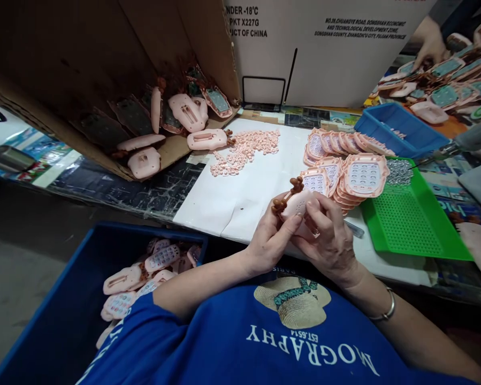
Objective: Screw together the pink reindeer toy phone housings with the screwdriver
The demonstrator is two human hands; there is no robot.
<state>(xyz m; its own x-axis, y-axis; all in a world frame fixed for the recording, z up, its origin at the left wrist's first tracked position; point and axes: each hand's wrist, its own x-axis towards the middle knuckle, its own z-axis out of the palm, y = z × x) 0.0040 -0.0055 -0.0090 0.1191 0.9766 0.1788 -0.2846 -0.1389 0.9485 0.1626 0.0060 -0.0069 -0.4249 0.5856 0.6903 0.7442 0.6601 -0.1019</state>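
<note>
Both my left hand (269, 240) and right hand (329, 240) clamp the pink toy shell (298, 203) together, its antlered end pointing up-left, away from me.

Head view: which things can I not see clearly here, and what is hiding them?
- Pink toy shell: its underside is covered by the left hand and right hand.
- Cardboard box: parts deep inside are lost in shadow.
- Blue bin: contents partly hidden by the left arm.
- Co-worker's hand: blurred at the top right corner.
</note>
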